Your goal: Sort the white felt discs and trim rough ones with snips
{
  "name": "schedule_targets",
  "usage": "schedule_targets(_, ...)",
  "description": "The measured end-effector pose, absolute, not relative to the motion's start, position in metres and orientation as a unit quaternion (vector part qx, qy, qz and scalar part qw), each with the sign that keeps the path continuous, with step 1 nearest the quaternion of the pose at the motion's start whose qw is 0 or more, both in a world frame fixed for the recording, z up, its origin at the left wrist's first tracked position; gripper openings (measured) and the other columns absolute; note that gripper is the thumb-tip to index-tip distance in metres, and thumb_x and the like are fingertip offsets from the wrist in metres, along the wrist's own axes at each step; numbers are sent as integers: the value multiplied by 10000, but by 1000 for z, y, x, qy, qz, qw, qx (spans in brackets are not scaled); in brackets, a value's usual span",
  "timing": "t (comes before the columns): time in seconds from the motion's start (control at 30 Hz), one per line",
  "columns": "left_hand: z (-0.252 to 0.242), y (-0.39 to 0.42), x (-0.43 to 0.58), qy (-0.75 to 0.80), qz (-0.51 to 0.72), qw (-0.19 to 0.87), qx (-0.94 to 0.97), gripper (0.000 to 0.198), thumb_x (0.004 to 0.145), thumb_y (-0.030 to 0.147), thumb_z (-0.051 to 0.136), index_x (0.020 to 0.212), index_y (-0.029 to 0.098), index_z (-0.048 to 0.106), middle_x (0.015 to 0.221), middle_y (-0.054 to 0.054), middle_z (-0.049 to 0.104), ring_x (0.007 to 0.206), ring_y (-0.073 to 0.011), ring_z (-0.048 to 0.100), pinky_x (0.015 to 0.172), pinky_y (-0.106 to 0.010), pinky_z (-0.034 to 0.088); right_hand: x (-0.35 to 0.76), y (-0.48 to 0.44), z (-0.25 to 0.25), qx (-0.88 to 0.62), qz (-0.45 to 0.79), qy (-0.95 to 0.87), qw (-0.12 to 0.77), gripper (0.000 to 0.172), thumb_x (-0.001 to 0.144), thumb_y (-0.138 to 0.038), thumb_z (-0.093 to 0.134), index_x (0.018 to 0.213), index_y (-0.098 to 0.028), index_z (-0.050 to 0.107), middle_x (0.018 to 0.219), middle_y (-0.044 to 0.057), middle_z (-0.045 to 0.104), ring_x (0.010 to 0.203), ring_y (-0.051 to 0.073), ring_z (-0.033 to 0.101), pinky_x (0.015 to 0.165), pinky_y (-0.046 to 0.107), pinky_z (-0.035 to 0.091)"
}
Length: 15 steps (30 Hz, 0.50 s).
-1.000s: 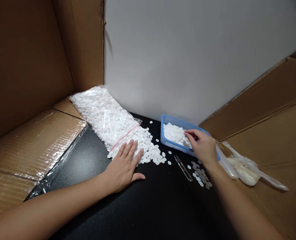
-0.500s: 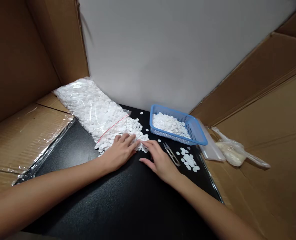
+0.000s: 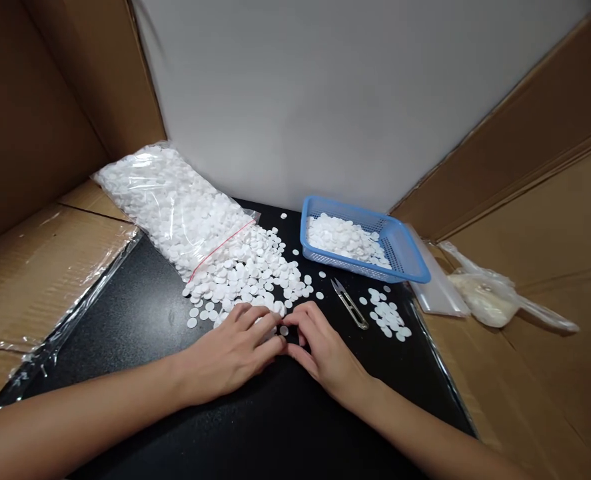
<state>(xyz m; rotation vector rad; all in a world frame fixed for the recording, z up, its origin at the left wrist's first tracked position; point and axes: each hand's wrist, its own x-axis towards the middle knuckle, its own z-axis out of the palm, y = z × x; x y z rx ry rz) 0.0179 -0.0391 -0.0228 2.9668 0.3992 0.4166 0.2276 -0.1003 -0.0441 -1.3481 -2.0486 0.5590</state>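
Note:
My left hand (image 3: 238, 347) lies on the near edge of a spread of small white discs (image 3: 258, 270), its bent fingers closed over some of them. Facing it is my right hand (image 3: 320, 350), with its fingers curved and the thumb apart from the forefinger. The fingertips of both hands meet or nearly meet, and a few discs show between them. What lies under the left palm is hidden. Behind the hands, the discs run out of the mouth of a clear zip bag (image 3: 170, 200) with a red seal line.
A blue basket (image 3: 418, 277) holding more discs stands at the back right. Thread snips (image 3: 350, 304) and a small group of discs (image 3: 388, 315) lie right of my hands. Flat clear bags (image 3: 442, 293) and a knotted plastic bag (image 3: 488, 300) rest on cardboard beyond the black table (image 3: 275, 427).
Both hands have drawn back toward me and closer together, bringing some discs along. The spread before the bag now reaches farther forward. The view has shifted slightly.

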Motion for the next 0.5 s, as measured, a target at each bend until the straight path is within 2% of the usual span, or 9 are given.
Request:
schedule_targets(0.1, -25, -38, 16, 149, 131, 87, 976, 296, 997, 268, 522, 1275, 171, 553, 1388, -164, 574, 1295, -316, 501, 1073, -486, 358, 231, -101, -45, -522, 222, -757, 324, 270, 900, -99, 590, 1108, -242, 496, 989, 35, 498, 684, 138, 543, 630, 284, 540)
schedule_targets(0.2, -28, -30, 12, 189, 113, 77, 972, 611, 985, 468, 531, 1500, 180, 373, 1564, -168, 413, 1431, -336, 386, 1151, -518, 282, 232, -98, -45, -527, 224, -752, 327, 333, 896, -146, 656, 1167, -243, 488, 996, 38, 501, 710, 151, 546, 659, 300, 546)
schedule_targets(0.3, -30, -20, 8, 212, 107, 66, 969, 762, 952, 602, 514, 1553, 184, 303, 1604, -155, 350, 1482, -333, 312, 1189, -508, 236, 233, -95, -43, -525, 225, -753, 328, 340, 904, -163, 659, 1192, -238, 494, 1028, 54, 529, 734, 158, 561, 694, 315, 555)
schedule_targets(0.5, -29, -5, 7, 226, 87, 53, 969, 971, 840, 797, 459, 1569, 180, 283, 1631, -176, 276, 1511, -379, 215, 1213, -571, 122, 236, -97, -42, -529, 213, -759, 314, 83, 945, -178, 595, 1018, -220, 595, 1003, 63, 559, 751, 163, 594, 696, 310, 551)
